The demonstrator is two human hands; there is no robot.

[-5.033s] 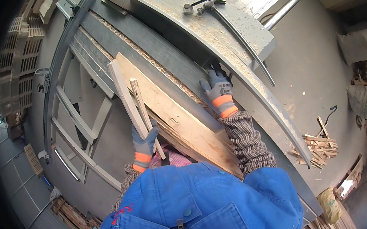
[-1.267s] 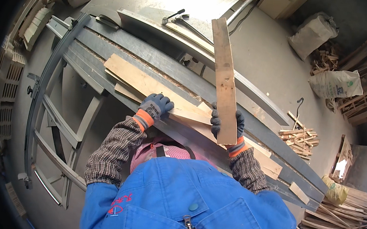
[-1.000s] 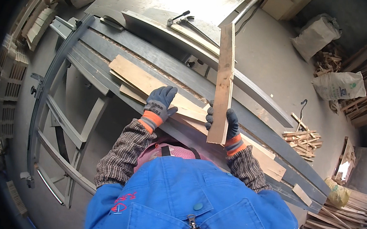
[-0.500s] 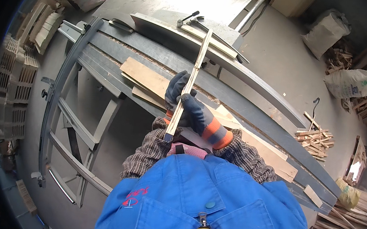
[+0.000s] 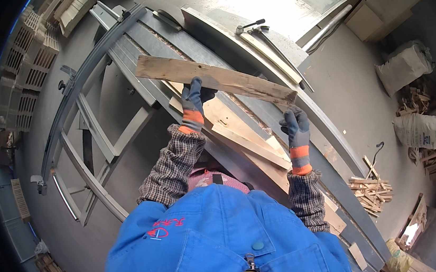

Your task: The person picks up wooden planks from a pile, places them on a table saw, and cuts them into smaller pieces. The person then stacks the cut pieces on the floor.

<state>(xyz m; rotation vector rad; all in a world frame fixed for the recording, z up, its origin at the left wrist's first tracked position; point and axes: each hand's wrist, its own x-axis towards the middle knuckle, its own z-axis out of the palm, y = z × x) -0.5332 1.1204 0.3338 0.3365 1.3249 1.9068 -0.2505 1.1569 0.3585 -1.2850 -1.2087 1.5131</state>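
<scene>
A long, weathered wooden board point(image 5: 218, 79) lies crosswise in front of me, its broad brown face showing a dark knot near the left and a rough, darker right end. My left hand point(image 5: 195, 100), in a grey and dark blue glove with an orange cuff, grips the board's near edge left of its middle. At the right end, my right hand point(image 5: 296, 125), gloved alike, has its fingers curled against the board's lower corner. Beneath the board are pale planks point(image 5: 251, 146) on a long grey metal machine bed point(image 5: 326, 171).
A hammer point(image 5: 249, 27) and a pry bar point(image 5: 280, 52) lie on the far ledge beside a pale wood strip. A curved metal frame point(image 5: 65, 125) stands at left. Sacks point(image 5: 423, 131) and scrap wood piles point(image 5: 370, 194) are on the floor at right.
The board has turned from upright, edge toward me, to crosswise with its broad face showing. My hands, close together before, have spread apart along it. The view has shifted slightly.
</scene>
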